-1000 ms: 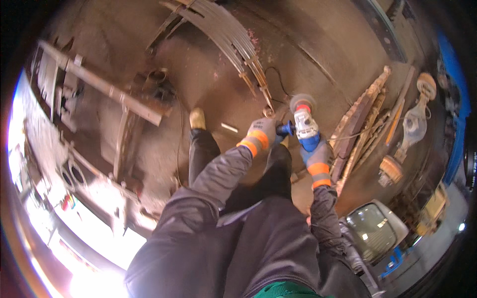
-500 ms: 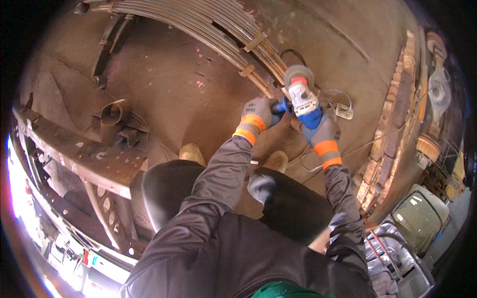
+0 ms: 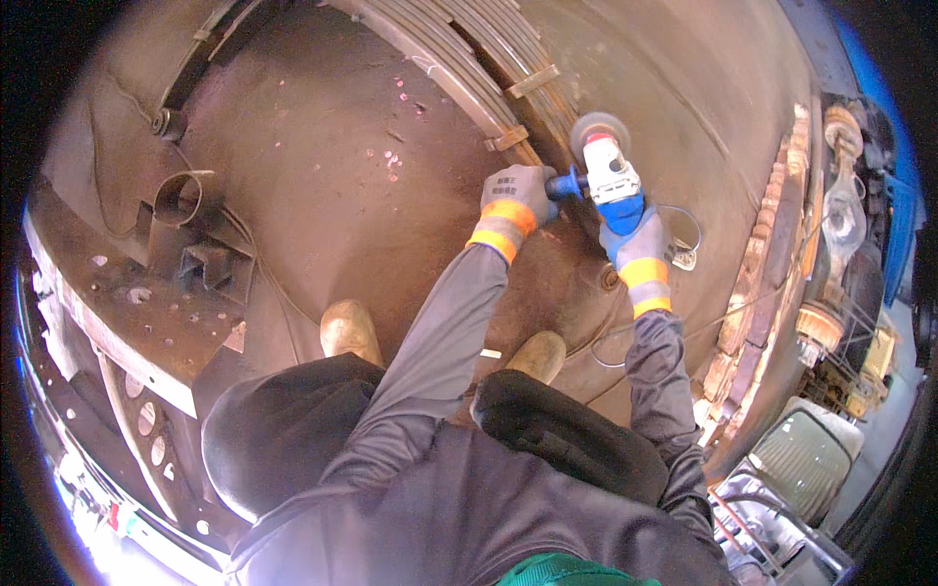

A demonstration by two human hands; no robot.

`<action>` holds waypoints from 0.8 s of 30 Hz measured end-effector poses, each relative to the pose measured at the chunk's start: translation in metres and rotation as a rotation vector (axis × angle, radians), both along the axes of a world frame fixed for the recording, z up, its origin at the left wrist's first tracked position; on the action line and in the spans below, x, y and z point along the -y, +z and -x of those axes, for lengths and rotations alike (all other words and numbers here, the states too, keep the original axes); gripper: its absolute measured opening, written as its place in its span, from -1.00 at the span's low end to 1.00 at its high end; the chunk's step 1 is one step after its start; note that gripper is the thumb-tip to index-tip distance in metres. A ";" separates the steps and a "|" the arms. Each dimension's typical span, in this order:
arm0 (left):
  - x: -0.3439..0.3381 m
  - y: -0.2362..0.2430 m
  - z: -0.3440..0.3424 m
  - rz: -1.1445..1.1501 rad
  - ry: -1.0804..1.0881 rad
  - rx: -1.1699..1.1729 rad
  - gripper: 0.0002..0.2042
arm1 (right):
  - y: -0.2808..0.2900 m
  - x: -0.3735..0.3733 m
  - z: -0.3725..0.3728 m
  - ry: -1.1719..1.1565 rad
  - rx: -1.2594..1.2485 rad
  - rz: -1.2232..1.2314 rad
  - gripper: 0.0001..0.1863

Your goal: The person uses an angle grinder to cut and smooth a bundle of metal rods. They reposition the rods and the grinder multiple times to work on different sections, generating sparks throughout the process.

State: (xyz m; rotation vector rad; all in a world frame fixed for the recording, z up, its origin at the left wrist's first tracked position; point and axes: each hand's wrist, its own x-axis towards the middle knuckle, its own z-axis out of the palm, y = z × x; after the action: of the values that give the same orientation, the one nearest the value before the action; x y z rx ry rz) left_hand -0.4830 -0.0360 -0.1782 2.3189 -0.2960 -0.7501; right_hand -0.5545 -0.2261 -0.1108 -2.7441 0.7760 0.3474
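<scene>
Grinder (image 3: 613,174), white-and-blue, grey disc (image 3: 599,129), just beside long brown curved metal bars (image 3: 449,63). We have left hand (image 3: 518,198), grey-and-orange gloved, closed round its blue side handle (image 3: 567,186); right hand (image 3: 638,242), gloved alike, wrapped round its blue rear body (image 3: 621,214).

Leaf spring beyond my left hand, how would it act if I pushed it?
The leaf spring is probably heavy, being stacked from long metal strips. It's likely stiff, as a band clasps the strips. Its bowed shape may make it swivel or rock.
</scene>
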 end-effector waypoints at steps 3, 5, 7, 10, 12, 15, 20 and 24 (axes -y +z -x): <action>-0.005 0.000 -0.003 -0.011 0.026 0.002 -0.64 | 0.013 -0.014 -0.009 0.024 0.003 0.014 -0.51; -0.008 0.005 -0.004 -0.023 0.042 -0.029 -0.64 | 0.013 -0.017 -0.014 0.042 0.018 0.007 -0.52; -0.010 0.007 -0.004 0.000 0.051 -0.020 -0.65 | 0.005 -0.007 -0.013 0.037 0.009 -0.024 -0.50; -0.012 0.004 -0.002 0.003 0.085 -0.038 -0.65 | -0.013 0.006 -0.016 0.095 0.057 -0.042 -0.47; -0.012 -0.001 -0.001 0.010 0.103 -0.061 -0.65 | -0.017 0.011 -0.017 0.129 0.057 -0.039 -0.45; -0.007 0.004 -0.003 0.044 0.090 -0.100 -0.64 | 0.011 0.003 -0.027 0.135 -0.020 -0.025 -0.44; -0.008 0.002 -0.001 0.088 0.177 -0.133 -0.65 | 0.056 -0.036 -0.047 0.155 -0.153 0.135 -0.44; -0.010 -0.001 -0.006 0.088 0.170 -0.118 -0.65 | 0.050 -0.034 -0.045 0.137 -0.141 0.130 -0.43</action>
State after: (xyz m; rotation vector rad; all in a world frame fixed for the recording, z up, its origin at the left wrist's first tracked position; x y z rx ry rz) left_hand -0.4774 -0.0256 -0.1795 2.1754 -0.0765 -0.7689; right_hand -0.5096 -0.1919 -0.0603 -2.9286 0.6671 0.5416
